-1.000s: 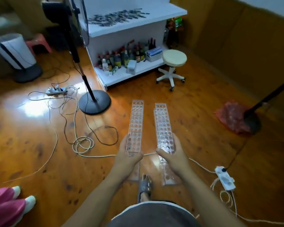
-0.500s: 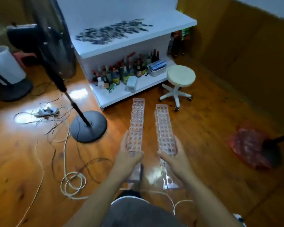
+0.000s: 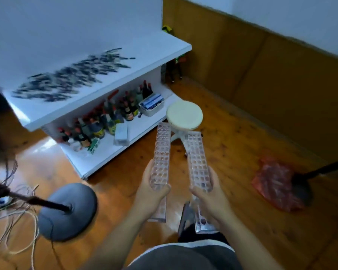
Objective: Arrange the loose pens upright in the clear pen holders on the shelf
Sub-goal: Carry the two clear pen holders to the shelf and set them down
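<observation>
Stool & fan base before shelf

White shelf holds dark pens; clear holders show round-hole rows; cream stool; red bag at three o'clock.

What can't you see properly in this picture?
- Pens on the shelf: head view, blurred, too smeared to count.
- Bottles under the shelf: labels too small and blurred to read.
- Fan: cut off by the left edge.
- Holders: the left hand and right hand cover their middles; lower ends blur.
</observation>
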`<state>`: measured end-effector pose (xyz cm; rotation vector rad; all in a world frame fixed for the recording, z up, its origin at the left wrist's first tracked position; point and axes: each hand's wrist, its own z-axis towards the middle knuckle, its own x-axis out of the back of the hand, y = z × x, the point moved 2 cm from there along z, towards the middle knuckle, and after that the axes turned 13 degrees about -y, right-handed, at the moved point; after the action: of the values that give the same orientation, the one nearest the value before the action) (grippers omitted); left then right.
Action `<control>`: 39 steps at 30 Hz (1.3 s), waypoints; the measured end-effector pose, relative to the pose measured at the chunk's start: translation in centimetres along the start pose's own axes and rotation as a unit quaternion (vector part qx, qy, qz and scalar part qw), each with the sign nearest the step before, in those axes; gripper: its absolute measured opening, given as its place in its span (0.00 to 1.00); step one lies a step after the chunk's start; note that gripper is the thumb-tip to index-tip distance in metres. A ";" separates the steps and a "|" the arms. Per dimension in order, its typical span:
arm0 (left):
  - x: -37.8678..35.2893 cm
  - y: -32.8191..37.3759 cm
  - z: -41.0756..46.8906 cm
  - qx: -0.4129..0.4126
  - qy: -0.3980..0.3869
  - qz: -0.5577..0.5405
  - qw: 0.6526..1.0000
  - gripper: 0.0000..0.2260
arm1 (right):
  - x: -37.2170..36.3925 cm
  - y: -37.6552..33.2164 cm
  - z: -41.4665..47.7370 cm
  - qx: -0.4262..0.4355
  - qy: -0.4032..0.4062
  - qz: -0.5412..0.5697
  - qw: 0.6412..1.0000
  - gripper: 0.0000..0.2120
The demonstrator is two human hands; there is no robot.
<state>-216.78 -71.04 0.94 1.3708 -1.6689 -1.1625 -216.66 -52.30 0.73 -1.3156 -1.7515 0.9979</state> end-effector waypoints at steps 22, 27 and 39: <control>0.4 15.0 38.9 0.055 0.096 0.046 0.993 0.37 | 16.1 -15.9 41.5 -0.002 -0.133 0.022 0.991 0.29; 4.1 18.4 47.6 0.017 0.124 0.019 0.992 0.31 | 16.6 -20.1 50.2 -0.016 -0.130 -0.024 0.991 0.35; 14.8 23.0 66.8 0.012 0.131 -0.029 0.991 0.37 | 16.7 -30.9 67.9 0.003 -0.148 -0.074 0.986 0.31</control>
<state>-288.87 -69.96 -3.25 1.5257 -1.4681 -0.9491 -293.11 -52.44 -0.18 -1.0575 -2.0318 1.1570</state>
